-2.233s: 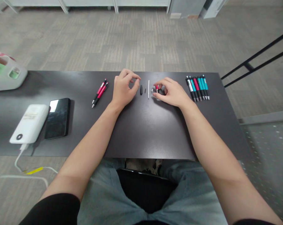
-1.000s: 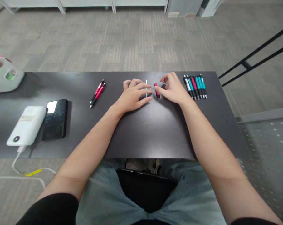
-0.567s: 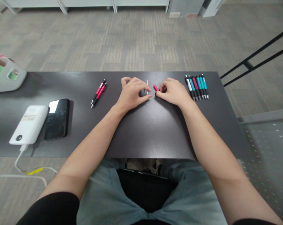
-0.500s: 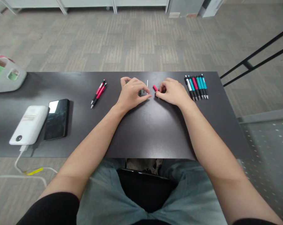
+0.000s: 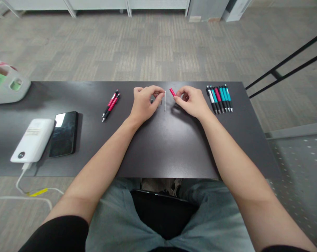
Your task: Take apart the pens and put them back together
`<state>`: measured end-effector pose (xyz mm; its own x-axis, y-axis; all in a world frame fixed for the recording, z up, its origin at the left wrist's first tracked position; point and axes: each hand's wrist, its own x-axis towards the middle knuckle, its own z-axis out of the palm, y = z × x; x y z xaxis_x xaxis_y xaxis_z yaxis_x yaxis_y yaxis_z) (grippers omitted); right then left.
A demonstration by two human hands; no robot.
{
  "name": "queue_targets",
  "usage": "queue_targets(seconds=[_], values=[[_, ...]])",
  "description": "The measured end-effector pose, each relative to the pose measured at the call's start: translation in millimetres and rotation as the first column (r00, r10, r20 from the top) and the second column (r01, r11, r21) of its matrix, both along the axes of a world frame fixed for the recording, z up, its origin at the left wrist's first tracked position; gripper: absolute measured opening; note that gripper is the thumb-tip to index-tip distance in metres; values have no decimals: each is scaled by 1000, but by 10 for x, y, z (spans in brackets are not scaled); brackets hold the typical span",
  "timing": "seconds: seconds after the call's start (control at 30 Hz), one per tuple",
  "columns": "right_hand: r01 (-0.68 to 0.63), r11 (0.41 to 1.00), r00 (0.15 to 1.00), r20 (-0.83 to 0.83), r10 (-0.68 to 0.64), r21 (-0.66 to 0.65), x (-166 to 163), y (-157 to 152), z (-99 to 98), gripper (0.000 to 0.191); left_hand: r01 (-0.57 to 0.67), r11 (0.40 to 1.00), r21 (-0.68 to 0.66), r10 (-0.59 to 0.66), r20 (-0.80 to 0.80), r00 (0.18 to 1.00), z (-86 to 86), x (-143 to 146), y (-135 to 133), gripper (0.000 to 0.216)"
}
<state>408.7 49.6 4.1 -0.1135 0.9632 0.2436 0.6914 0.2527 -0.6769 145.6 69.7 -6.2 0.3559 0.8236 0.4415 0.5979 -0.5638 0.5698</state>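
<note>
My left hand [image 5: 147, 101] is closed, thumb and index fingertips pinched at the upper end of a thin pen refill [image 5: 165, 103], which points down toward me. Small dark pen parts [image 5: 151, 101] show partly beneath that hand, mostly hidden by the fingers. To the right, my right hand [image 5: 189, 99] pinches a short red pen barrel [image 5: 172, 92] between thumb and index finger, its free end tilted up and left. A gap separates the barrel from the refill.
Two red-and-black pens [image 5: 111, 105] lie to the left. A row of several white, teal and red pens [image 5: 219, 99] lies at right. A black phone [image 5: 64, 134], a cabled white power bank [image 5: 33, 140] and a plastic basket [image 5: 19, 87] occupy the dark table's [image 5: 163, 150] left side.
My left fingertips have drawn back and up to the refill's upper end, leaving more of it visible. My right hand has raised the red barrel slightly, showing more of it.
</note>
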Motion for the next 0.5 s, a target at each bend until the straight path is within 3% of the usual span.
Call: queue_targets(seconds=[0.23,0.5], values=[[-98,995,987,-126,98,7,-38,6,-85,21,-15,999,42,11,99,995,-28,-45,73,33],[-130,988,991,-40,127,-79,-111,-99,39,31,-22,1000,9,21,34,999,88,-43,6,38]])
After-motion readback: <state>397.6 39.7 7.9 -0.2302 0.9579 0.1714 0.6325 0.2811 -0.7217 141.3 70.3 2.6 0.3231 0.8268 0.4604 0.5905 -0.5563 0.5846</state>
